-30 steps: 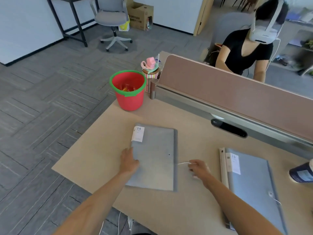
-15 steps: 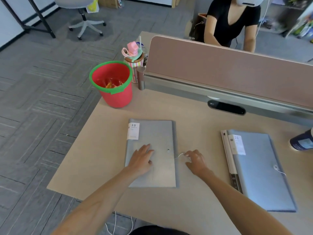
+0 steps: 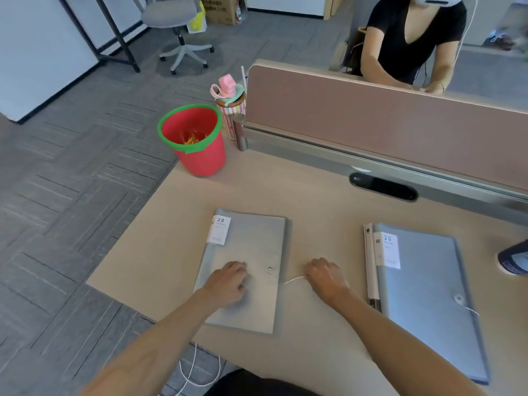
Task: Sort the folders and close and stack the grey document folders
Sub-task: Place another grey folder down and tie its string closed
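Observation:
A grey document folder (image 3: 251,247) lies closed on the desk, with a white "20" label at its far left corner and a small metal button (image 3: 269,270) near its right edge. My left hand (image 3: 228,281) rests flat on the folder, left of the button. My right hand (image 3: 325,277) sits on the desk just right of the folder, pinching the folder's white string (image 3: 294,279), which runs to the folder's right edge. A blue folder (image 3: 428,295) with its own label and string button lies to the right, on top of another folder whose spine shows along its left side.
A red bucket with a green rim (image 3: 197,141) stands at the desk's far left corner, a pink-lidded bottle (image 3: 230,107) behind it. A brown divider panel (image 3: 385,121) runs along the back, a person seated beyond it. A dark cup (image 3: 514,260) is at the right edge.
My left hand slid from the folder's left edge onto its cover and now presses it flat. My right hand kept hold of the string beside the folder. The view tilted down.

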